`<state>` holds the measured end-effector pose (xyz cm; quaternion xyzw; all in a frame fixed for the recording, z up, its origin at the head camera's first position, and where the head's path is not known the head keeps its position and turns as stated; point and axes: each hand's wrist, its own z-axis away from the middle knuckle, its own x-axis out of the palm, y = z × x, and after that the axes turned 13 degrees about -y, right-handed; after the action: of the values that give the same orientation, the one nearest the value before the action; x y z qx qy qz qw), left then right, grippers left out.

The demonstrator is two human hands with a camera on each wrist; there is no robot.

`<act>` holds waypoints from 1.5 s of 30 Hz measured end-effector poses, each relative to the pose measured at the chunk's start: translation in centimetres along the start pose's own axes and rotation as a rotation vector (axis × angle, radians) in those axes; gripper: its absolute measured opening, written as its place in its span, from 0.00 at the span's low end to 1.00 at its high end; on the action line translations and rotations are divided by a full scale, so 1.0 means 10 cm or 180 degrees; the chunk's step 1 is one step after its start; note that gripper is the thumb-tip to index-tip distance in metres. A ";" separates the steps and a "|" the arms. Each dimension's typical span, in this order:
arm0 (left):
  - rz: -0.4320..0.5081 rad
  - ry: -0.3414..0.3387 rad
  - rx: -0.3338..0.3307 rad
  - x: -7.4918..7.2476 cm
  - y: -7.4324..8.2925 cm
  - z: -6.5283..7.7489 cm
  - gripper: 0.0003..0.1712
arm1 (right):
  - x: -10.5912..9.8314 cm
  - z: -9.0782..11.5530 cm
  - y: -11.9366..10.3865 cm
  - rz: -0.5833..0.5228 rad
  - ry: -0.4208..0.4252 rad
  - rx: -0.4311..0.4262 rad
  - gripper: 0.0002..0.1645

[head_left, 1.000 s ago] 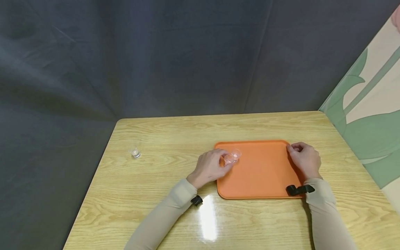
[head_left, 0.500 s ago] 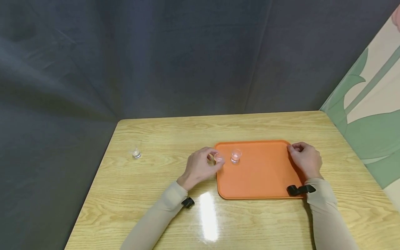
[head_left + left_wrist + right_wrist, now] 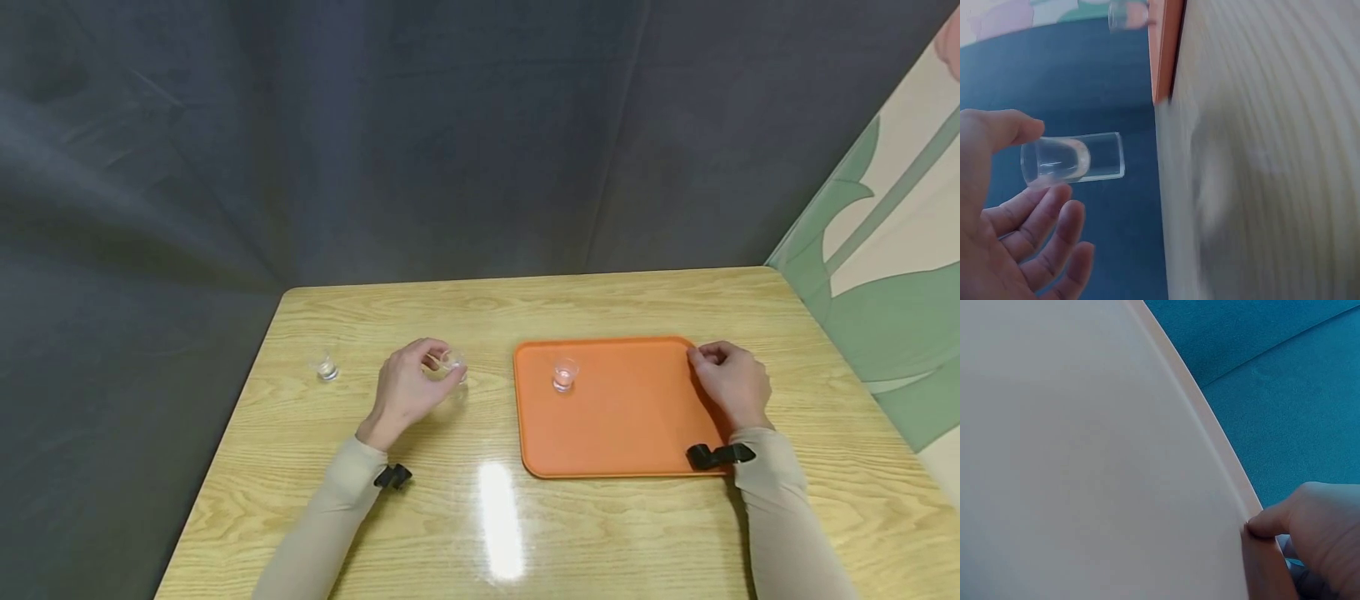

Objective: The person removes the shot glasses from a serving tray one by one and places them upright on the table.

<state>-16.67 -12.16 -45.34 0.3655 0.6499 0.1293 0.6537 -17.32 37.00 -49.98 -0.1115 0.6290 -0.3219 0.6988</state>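
To handle the held clear cup (image 3: 453, 364) well, the left hand (image 3: 408, 385) should, I judge, pinch lightly, since the wall looks smooth and slick, and keep the base level and lower it straight down before letting go; that cup hangs near the centre of the frame, upright above the wooden table (image 3: 405, 533), thumb and fingertips closed about its rim end, the outer fingers loosely bent and spread; the right hand (image 3: 729, 385), at the right of the frame, grips the upper right corner of the orange tray (image 3: 630, 408), thumb on the rim, the other fingers mostly hidden, and that light hold should be enough to steady it; a second cup (image 3: 564, 375) stands in the tray's upper left part, a third cup (image 3: 326, 367) on the table at the frame's left, so clearance from both seems wise.
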 end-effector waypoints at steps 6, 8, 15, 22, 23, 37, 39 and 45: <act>-0.0102 0.0104 -0.0325 -0.34 -0.21 0.10 0.22 | -0.01 -0.01 0.01 0.0002 0.0053 -0.0007 0.29; -0.0110 0.0146 -0.0395 -0.43 -0.28 0.14 0.23 | -0.01 -0.01 0.01 0.0002 0.0042 -0.0009 0.29; -0.0153 0.0316 -0.0592 -0.69 -0.57 0.36 0.24 | 0.00 0.00 0.02 0.0004 -0.0011 -0.0018 0.30; -0.0249 0.0434 -0.0847 -0.85 -0.76 0.55 0.26 | 0.02 -0.01 0.03 0.0015 0.0005 -0.0030 0.30; -0.0248 0.0438 -0.0891 -0.87 -0.78 0.58 0.27 | 0.01 -0.01 0.04 0.0015 0.0001 -0.0034 0.30; -0.0285 0.0552 -0.1111 -1.01 -1.01 0.79 0.28 | 0.02 0.00 0.02 0.0004 0.0008 -0.0036 0.30; -0.0324 0.0542 -0.1127 -1.02 -1.03 0.80 0.28 | 0.02 0.00 0.01 0.0005 0.0004 -0.0026 0.30; -0.0423 0.0488 -0.1157 -1.01 -1.11 0.85 0.28 | 0.02 0.00 0.02 0.0005 0.0007 -0.0013 0.29</act>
<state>-13.32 -29.10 -45.82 0.1871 0.6864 0.2285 0.6646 -17.29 37.03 -50.28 -0.1121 0.6305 -0.3203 0.6981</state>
